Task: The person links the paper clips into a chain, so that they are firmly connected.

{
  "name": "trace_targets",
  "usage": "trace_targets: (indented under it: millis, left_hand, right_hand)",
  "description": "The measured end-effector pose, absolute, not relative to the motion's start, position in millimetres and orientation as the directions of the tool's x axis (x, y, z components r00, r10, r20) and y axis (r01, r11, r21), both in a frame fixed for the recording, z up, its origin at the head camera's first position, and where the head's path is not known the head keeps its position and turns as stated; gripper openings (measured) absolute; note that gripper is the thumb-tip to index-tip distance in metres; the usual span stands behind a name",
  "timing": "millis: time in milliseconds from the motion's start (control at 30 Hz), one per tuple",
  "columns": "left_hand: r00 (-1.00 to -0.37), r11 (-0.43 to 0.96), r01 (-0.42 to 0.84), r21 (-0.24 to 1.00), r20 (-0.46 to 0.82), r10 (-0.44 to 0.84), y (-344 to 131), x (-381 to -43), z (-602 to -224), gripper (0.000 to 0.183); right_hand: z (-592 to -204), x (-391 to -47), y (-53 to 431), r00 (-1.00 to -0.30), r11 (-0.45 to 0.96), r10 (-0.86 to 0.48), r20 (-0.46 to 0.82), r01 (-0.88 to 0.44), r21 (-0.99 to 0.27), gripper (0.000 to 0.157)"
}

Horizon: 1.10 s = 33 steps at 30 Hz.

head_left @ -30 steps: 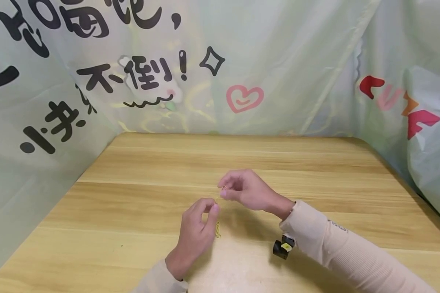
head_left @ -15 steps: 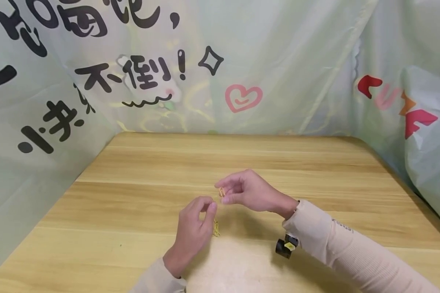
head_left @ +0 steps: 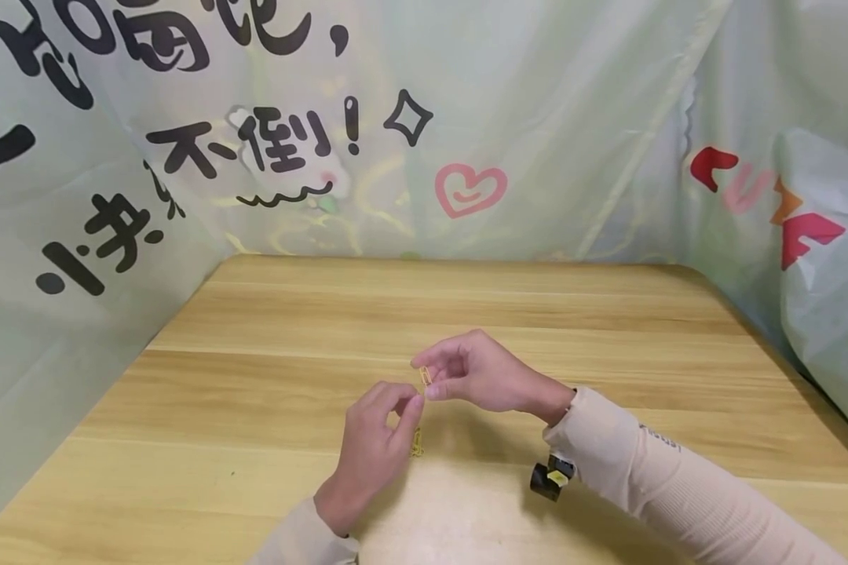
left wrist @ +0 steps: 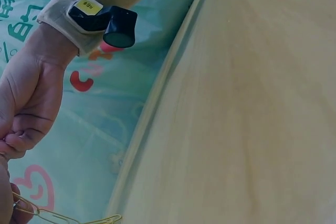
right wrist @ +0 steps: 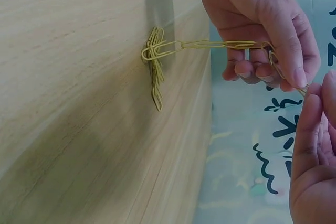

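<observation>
My left hand [head_left: 376, 435] pinches the upper end of a chain of yellow paper clips [right wrist: 220, 44] between thumb and forefinger. The chain hangs below that hand, and its lower links lie bunched on the table in the right wrist view. My right hand [head_left: 484, 377] holds a single paper clip [head_left: 425, 377] between thumb and fingers, just above the left fingertips. Both sets of fingertips meet close together in the right wrist view, where the fingers hide most of the joining point. Part of the chain [left wrist: 63, 216] also shows at the bottom of the left wrist view.
The wood-grain table [head_left: 254, 314] spreads under both hands. A pale printed curtain [head_left: 551, 118] with dark lettering and a pink heart stands behind and at both sides. A small black camera [head_left: 550, 479] is strapped to the right wrist, below the sleeve.
The right hand has moved slightly left and down, bringing its paper clip to the left fingertips. That clip now shows more fully and upright. The left hand has barely moved.
</observation>
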<state>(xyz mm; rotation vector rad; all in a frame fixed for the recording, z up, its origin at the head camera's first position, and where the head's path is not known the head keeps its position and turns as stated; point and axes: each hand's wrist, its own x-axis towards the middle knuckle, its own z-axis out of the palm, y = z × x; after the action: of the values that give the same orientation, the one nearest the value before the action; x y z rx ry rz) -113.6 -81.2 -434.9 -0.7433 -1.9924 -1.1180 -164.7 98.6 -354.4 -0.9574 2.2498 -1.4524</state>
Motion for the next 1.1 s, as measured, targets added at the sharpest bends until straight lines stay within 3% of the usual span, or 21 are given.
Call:
trace_targets:
  millis: [800,1100]
  left_hand:
    - [-0.567,0.467,0.752,0.466,0.818,0.096,-79.4,-112.7,-437.5,0.007]
    - [-0.561,0.485,0.738,0.468,0.825,0.058,-80.7,-112.8,-435.5,0.008]
  right_hand:
    - [-354.5,-165.8,100.7,-0.720,0.287,-0.684,0.114,-0.410,-0.866,0.032]
    - [-354.0,-161.7,98.4,-0.657,0.268,-0.742,0.133,-0.472,-0.840,0.032]
